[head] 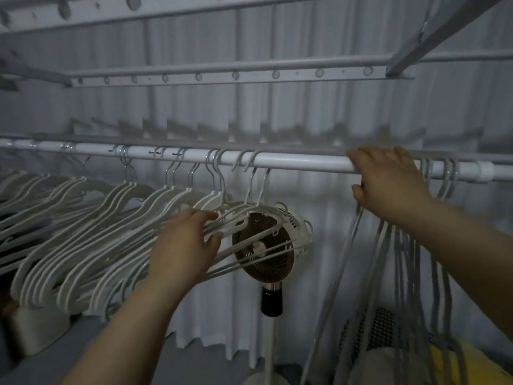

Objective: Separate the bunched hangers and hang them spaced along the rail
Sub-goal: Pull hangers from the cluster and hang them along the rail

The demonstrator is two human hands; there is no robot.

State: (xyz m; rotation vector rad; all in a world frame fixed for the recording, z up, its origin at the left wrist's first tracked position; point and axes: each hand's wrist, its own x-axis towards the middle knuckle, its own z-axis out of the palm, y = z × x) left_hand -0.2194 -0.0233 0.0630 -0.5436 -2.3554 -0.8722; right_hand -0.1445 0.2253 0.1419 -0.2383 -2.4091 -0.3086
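Note:
A white rail [299, 159] runs across the view at chest height. Many white hangers [91, 218] hang from its left half in loose pairs and small groups. My left hand [186, 245] grips the shoulders of the rightmost two hangers [258, 215], which tilt to the right. My right hand [388, 182] rests over the rail further right, its fingers curled around the hooks of a bunch of thin grey hangers [402, 287] that droop below it. More grey hanger hooks [438, 168] sit on the rail just right of that hand.
A standing fan [266, 245] is behind the rail, between my hands. A second bar with round holes [236, 76] runs overhead. White curtains cover the back wall. A dark mesh basket [380, 329] and something yellow [472, 365] lie at the lower right.

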